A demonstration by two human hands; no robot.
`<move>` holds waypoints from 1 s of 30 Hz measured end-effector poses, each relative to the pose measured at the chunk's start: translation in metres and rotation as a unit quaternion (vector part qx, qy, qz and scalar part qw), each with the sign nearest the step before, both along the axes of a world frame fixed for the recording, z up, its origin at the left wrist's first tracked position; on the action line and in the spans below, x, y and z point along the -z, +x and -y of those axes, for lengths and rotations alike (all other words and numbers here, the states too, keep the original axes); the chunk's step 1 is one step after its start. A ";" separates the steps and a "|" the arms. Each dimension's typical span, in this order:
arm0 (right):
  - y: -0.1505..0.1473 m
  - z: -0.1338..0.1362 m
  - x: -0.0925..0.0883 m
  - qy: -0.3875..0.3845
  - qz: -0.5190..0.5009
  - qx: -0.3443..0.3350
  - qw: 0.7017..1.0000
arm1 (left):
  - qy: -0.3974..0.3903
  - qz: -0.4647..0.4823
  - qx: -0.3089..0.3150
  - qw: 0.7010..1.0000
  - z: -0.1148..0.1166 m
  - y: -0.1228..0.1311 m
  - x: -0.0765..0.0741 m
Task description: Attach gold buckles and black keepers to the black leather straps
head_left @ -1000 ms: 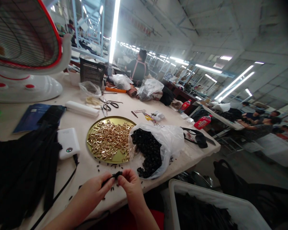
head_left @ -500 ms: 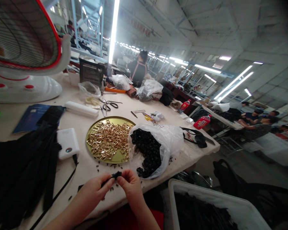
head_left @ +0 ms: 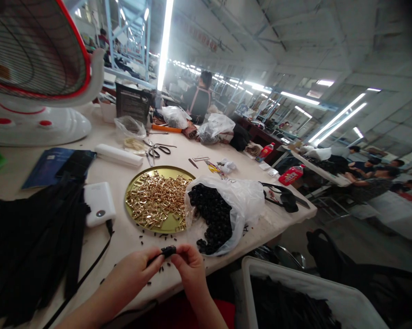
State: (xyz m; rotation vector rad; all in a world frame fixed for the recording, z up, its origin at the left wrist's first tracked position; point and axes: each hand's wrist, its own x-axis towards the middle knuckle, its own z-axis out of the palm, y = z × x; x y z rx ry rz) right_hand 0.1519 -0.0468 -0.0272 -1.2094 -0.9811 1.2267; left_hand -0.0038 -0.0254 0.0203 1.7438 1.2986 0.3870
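Between my two hands is a small black piece [head_left: 168,250], perhaps the end of a black strap; its exact kind does not show. My left hand [head_left: 137,269] pinches it from the left, thumb against fingers. From the right, the thumb and fingers of my right hand [head_left: 191,265] close on its other end. Just beyond my hands lies a round gold tray [head_left: 170,224] with many small gold metal buckles [head_left: 154,198]. A clear plastic bag [head_left: 247,196] lies open beside it, full of small black pieces [head_left: 217,224].
Black strips [head_left: 37,246], a white power bank [head_left: 99,204] with a cable and a fan [head_left: 34,123] occupy the left side. Scissors [head_left: 159,148] lie behind the tray. Below the table edge stands a white bin [head_left: 308,283] holding black strips. A person [head_left: 199,96] is farther back.
The black piece between my fingers has turned slightly and shows more of its length. Both hands keep their pinch in nearly the same place. The view has shifted a little.
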 end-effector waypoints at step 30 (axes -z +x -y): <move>0.010 0.007 -0.007 -0.016 0.061 -0.110 0.992 | -0.016 0.001 0.051 0.999 0.005 -0.002 -0.002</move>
